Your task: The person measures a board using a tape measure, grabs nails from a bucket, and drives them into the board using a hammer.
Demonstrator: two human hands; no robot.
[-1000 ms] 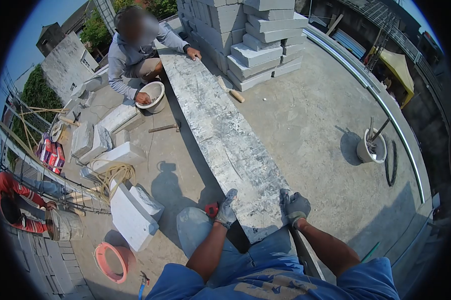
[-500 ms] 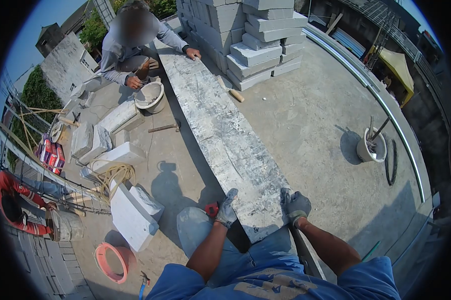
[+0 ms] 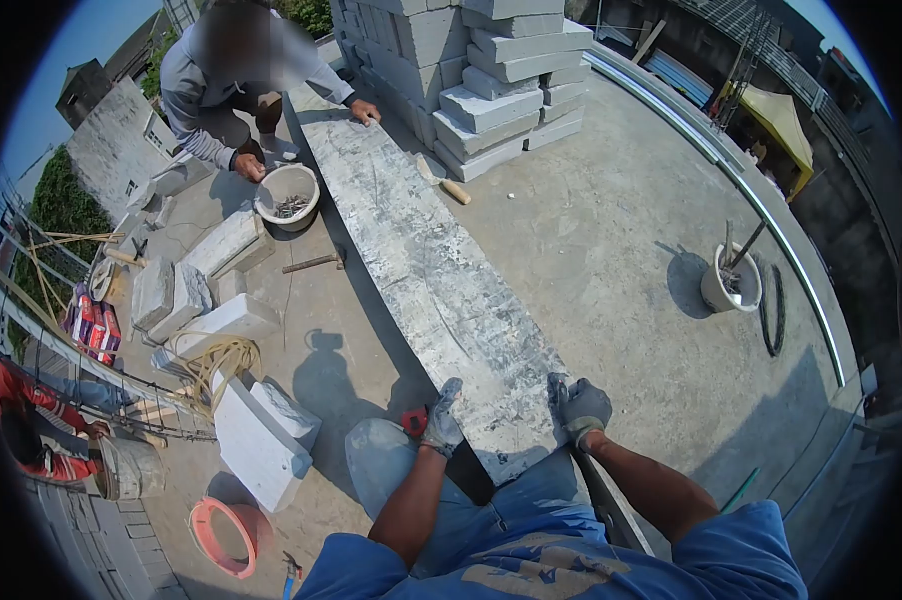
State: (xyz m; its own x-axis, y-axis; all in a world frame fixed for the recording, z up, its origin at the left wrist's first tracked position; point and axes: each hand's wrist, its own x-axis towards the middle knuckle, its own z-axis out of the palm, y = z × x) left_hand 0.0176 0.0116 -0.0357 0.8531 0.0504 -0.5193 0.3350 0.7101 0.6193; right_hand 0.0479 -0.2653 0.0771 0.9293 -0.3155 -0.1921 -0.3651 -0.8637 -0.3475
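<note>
A long, paint-stained plank [image 3: 426, 260] stretches away from my lap, its near end between my hands. My left hand [image 3: 443, 422], in a grey work glove, is closed on the left edge near that end. On the right edge my gloved right hand [image 3: 581, 408] grips the plank, fingers wrapped round it. A red tape measure [image 3: 415, 422] shows beside my left hand. At the far end, another person [image 3: 216, 85] crouches, one hand on the plank and the other at the rim of a pale bucket [image 3: 289, 198] with nail-like metal pieces inside.
Stacked grey blocks [image 3: 491, 100] stand at the back; a wooden-handled trowel [image 3: 455, 190] lies near them. Left are a hammer [image 3: 314, 264], loose blocks [image 3: 256, 430], a coiled hose [image 3: 226, 362] and a pink bucket [image 3: 233, 538]. Another bucket [image 3: 731, 280] stands right. A red-sleeved person [image 3: 46, 425] works lower left.
My view has shifted slightly, so most things sit further left. The person at the far end has raised their body, and the bucket's contents now show. My hands keep their hold.
</note>
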